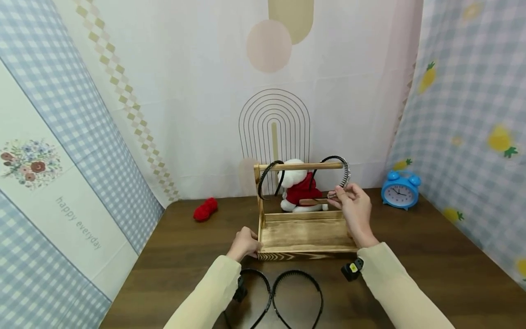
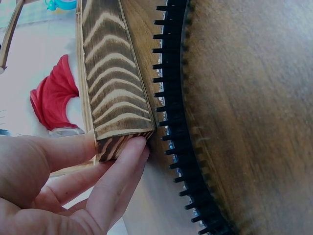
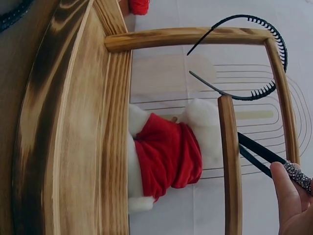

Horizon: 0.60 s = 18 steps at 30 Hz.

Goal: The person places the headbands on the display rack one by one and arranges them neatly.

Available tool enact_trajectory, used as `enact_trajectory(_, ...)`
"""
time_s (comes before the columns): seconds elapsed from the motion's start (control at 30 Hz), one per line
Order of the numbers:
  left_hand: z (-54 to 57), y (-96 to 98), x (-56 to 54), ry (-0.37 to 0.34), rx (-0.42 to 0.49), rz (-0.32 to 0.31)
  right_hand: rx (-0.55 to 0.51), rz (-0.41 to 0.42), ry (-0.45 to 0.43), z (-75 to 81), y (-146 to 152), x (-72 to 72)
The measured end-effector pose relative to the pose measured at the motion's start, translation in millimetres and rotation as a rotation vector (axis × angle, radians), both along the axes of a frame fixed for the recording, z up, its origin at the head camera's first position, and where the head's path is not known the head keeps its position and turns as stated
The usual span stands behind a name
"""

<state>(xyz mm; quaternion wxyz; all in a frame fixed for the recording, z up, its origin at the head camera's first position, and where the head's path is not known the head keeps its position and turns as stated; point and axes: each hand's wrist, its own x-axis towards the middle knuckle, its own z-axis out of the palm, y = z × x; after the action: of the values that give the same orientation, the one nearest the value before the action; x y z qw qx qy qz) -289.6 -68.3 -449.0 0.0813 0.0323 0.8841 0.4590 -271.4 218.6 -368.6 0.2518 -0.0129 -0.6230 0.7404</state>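
Note:
A wooden rack (image 1: 304,254) with a tray base and a raised top bar stands on the table. My left hand (image 1: 245,242) grips its front left corner, thumb on one side and fingers on the other, as the left wrist view shows. My right hand (image 1: 354,208) pinches a black headband (image 1: 346,170) with a sparkly outer side, by the top bar's right end. In the right wrist view its prongs lie beside a wooden rod (image 3: 229,161). Another black headband (image 1: 263,179) hangs at the top bar's left part. Two black headbands (image 1: 297,272) lie in front of the rack.
Behind the rack sits a white plush toy (image 1: 295,192) in red clothing. A blue alarm clock (image 1: 400,190) stands at the back right, and a fuzzy red item (image 1: 205,209) lies at the back left. Patterned cloths hang around the table (image 1: 185,265).

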Motion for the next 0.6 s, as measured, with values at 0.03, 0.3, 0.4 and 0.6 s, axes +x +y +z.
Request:
enact_trajectory(0.03, 0.4, 0.1, 0.0, -0.001, -0.001, 0.0, -0.006, 0.008, 0.002, 1.0, -1.1, -0.4)
enact_trajectory(0.3, 1.1, 0.9, -1.0, -0.013, 0.004, -0.007, -0.024, 0.023, -0.023, 6.9, -6.4, -3.2)
enact_trajectory(0.4, 1.6, 0.9, -0.9, -0.008, 0.001, -0.001, -0.028, 0.034, -0.017, 7.1, -8.5, -4.1)
enact_trajectory(0.6, 2.5, 0.2, 1.0, -0.001, -0.009, 0.006, -0.001, 0.037, -0.005, 5.3, -15.0, -6.0)
